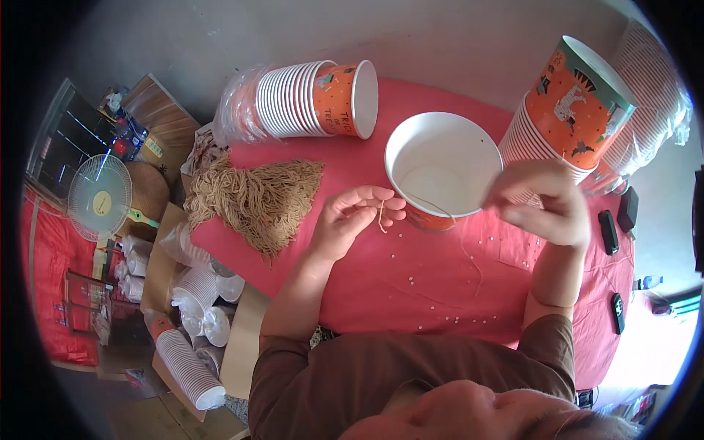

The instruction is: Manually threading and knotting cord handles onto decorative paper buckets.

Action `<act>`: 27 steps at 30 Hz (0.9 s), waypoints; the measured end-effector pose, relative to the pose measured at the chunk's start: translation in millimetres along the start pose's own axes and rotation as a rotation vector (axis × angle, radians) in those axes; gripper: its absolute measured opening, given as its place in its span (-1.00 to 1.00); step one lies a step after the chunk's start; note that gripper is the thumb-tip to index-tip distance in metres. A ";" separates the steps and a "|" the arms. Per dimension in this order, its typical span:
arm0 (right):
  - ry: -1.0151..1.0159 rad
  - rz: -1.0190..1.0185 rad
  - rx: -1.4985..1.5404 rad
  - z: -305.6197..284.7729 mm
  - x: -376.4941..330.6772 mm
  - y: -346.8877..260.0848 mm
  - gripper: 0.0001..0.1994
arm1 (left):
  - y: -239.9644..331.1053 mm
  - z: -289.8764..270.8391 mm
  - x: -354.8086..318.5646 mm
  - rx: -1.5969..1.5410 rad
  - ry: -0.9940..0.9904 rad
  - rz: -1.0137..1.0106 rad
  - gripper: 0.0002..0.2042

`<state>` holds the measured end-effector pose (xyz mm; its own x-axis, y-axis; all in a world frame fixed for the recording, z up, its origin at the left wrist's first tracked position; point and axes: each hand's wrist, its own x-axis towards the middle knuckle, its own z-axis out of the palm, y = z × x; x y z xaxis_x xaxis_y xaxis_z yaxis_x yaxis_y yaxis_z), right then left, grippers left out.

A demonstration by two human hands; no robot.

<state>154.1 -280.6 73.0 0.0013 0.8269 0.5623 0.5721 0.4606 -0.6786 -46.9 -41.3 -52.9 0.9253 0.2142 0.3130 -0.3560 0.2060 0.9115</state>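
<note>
My left hand [355, 218] is in front of the paper bucket, thumb and fingertips pinched on a thin beige string [432, 204], with a short end hanging below them. From there the string crosses the bucket's near rim and trails down over the red cloth. The white-lined paper bucket [444, 158] stands upright with its mouth facing up and an orange outer wall. At its right side, my right hand [543, 202] is raised, fingers bent and smeared by motion. Whether it holds anything does not show. A thick bundle of tan strings [253, 198] lies to the left.
A stack of orange paper buckets [341, 99] lies at the back left; another stack [579, 103] stands at the back right. Small white bits [411, 279] dot the red tablecloth [367, 293]. A black remote [618, 314] lies right. Left of the table, a cardboard box [246, 341] holds wrapped cups.
</note>
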 end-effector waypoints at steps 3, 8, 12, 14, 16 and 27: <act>-0.048 0.225 -0.352 23.4 10.5 6.3 -0.79 | -4.9 0.4 0.2 0.006 0.036 0.041 -0.78; -0.153 0.222 -0.447 39.9 15.1 20.0 -0.81 | -6.1 6.4 0.5 0.107 0.128 0.129 -0.82; -0.148 0.260 -0.390 48.8 15.7 22.5 -0.86 | -4.8 5.3 -1.5 0.277 0.178 0.212 -0.87; -0.152 0.283 -0.380 51.3 16.0 24.1 -0.86 | -5.3 8.5 -0.1 0.347 0.218 0.260 -0.91; -0.146 0.289 -0.380 52.7 17.0 23.7 -0.88 | -2.7 13.5 2.6 0.417 0.255 0.308 -0.94; -0.107 0.297 -0.399 56.0 14.2 26.5 -0.89 | 27.6 23.3 10.2 0.265 0.117 0.296 -0.91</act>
<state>123.3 -238.5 36.6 0.1391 0.9415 0.3070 0.8288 0.0590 -0.5564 -44.3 -55.6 -18.3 0.7611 0.3378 0.5537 -0.5447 -0.1306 0.8284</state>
